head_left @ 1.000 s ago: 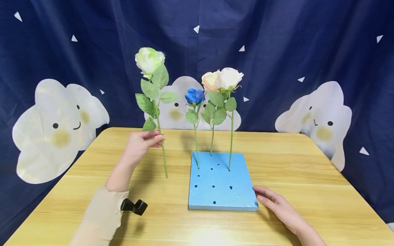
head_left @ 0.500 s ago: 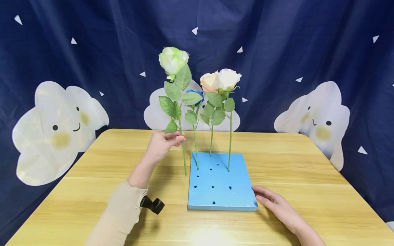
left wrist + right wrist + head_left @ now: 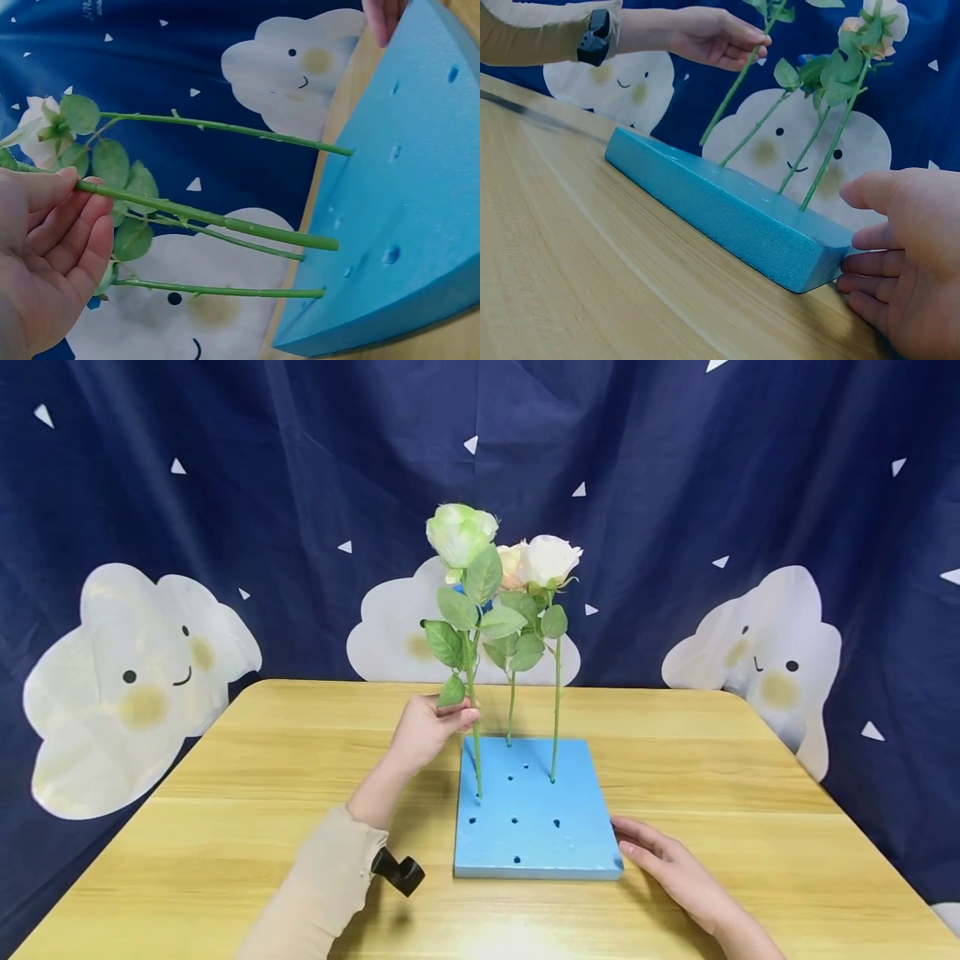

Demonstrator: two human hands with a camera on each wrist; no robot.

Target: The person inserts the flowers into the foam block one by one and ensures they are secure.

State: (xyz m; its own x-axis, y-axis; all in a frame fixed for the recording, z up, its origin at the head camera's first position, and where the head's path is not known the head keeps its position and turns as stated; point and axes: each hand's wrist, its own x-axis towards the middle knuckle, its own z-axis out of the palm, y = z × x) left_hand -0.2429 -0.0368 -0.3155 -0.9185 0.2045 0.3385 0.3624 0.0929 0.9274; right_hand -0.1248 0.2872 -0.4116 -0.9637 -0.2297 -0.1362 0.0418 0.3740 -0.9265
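My left hand [image 3: 427, 731] pinches the stem of a pale green-and-white artificial rose [image 3: 461, 533] between thumb and fingers, holding it upright. Its lower stem end hangs just above the blue foam board [image 3: 540, 847], near the left-hand holes. Three more roses stand in the board: a white rose [image 3: 552, 560], a peach rose [image 3: 512, 565] partly covered by it, and a blue rose [image 3: 94, 303] mostly hidden behind the held one in the head view. At the board's right edge rests my right hand [image 3: 675, 870], fingers relaxed, fingertips against its side.
Several small holes dot the board's top. It lies on a wooden table [image 3: 247, 793]. Behind the table hangs a dark blue curtain [image 3: 315, 468] with white clouds. A black wrist device [image 3: 399, 872] sits on the left sleeve.
My left hand has carried the green-and-white rose rightward from beside the board to over its left part, then lowered it. The right hand stays at the board's edge.
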